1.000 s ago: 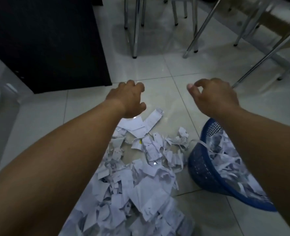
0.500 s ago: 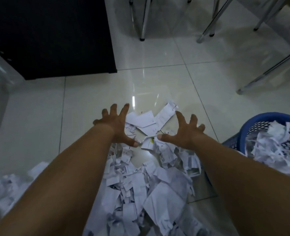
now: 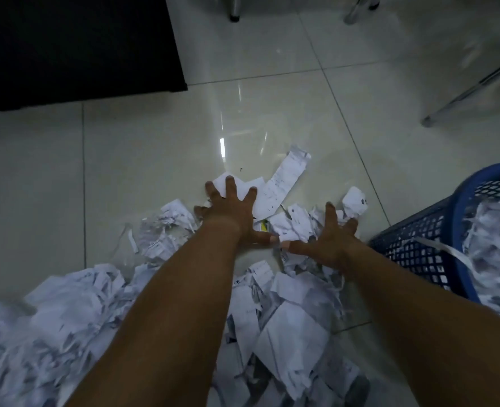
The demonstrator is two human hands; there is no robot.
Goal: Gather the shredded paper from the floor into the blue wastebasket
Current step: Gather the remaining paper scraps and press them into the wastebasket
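Lately raised, left hand (image 3: 231,212) and right hand (image 3: 331,239) are laid flat, fingers spread, on shredded paper (image 3: 290,177) at 12 o'clock, readied for scooping.

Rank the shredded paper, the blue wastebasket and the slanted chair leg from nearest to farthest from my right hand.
1. shredded paper: under the right hand.
2. blue wastebasket: just to its right.
3. slanted chair leg: far ahead, to the right.

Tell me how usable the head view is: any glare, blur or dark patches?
Head view: dim overall; a glare streak on the glossy pale tiled floor beyond the left hand; the white shredded paper at lower left is motion-blurred; the black cabinet at upper left shows no detail.
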